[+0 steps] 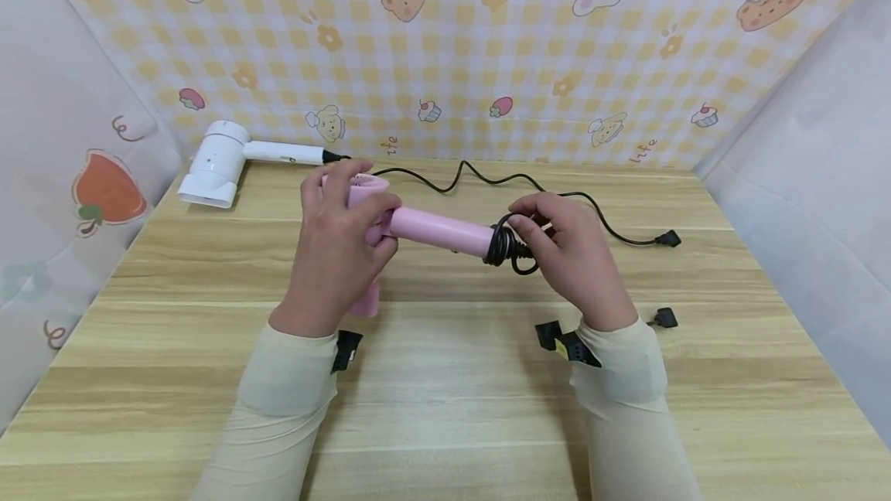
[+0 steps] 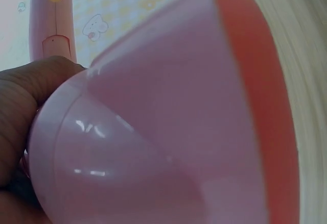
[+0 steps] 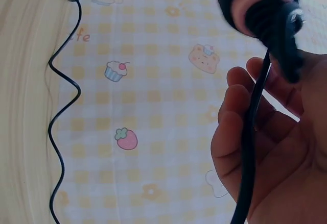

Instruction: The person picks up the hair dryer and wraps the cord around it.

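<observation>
Over the table [image 1: 445,416], the pink hair dryer [image 1: 438,230] was held by its head [image 1: 363,193] in the left hand [image 1: 336,242], its handle [image 1: 455,234] stretched sideways toward the right hand [image 1: 574,257], by which, being nearer the handle's end, the black cord [image 1: 498,246] wound there was pinched.

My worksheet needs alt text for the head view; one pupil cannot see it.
A person's left-hand grip holds a pink hair dryer by its head, and the right-hand grip holds its black cord, bundled at the handle's end. Back left on the wooden table lies a white hair dryer, its wavy cord trailing right.
</observation>
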The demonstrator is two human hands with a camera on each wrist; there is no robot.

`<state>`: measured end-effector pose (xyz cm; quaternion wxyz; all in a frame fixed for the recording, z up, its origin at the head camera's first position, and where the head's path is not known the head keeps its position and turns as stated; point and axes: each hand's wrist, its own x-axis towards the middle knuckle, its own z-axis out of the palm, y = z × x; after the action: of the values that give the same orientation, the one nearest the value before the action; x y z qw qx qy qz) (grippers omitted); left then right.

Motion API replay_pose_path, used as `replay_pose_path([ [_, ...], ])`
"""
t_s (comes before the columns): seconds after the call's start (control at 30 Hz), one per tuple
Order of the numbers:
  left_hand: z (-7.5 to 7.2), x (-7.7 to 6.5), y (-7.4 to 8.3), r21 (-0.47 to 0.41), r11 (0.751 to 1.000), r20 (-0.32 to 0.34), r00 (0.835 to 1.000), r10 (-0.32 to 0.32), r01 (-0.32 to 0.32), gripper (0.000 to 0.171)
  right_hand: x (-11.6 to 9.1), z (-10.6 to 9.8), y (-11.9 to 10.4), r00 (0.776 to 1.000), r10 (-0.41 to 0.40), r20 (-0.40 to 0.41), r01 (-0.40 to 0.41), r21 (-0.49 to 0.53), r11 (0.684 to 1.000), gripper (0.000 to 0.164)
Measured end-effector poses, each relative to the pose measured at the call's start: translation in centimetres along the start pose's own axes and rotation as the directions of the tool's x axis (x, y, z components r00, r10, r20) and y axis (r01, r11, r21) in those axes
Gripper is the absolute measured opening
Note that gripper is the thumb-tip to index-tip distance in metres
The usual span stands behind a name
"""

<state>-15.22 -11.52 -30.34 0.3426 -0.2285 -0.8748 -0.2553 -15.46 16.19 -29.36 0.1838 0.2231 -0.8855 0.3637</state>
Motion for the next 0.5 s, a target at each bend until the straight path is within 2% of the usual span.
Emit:
replay_pose_path([
  [0.3,-0.29,0.03,0.07,-0.061,0.998,-0.012,0.999,0.030,-0.030,0.030,-0.09,-0.38,0.11,0.994,0.102,0.033,-0.104,0.061,0.993,0.014],
  [0.5,-0.41,0.07,0.27,-0.132,0.991,-0.021,1.000,0.007,-0.010,0.030,-0.25,-0.46,0.31,0.992,0.109,0.057,-0.113,0.075,0.991,0.015],
])
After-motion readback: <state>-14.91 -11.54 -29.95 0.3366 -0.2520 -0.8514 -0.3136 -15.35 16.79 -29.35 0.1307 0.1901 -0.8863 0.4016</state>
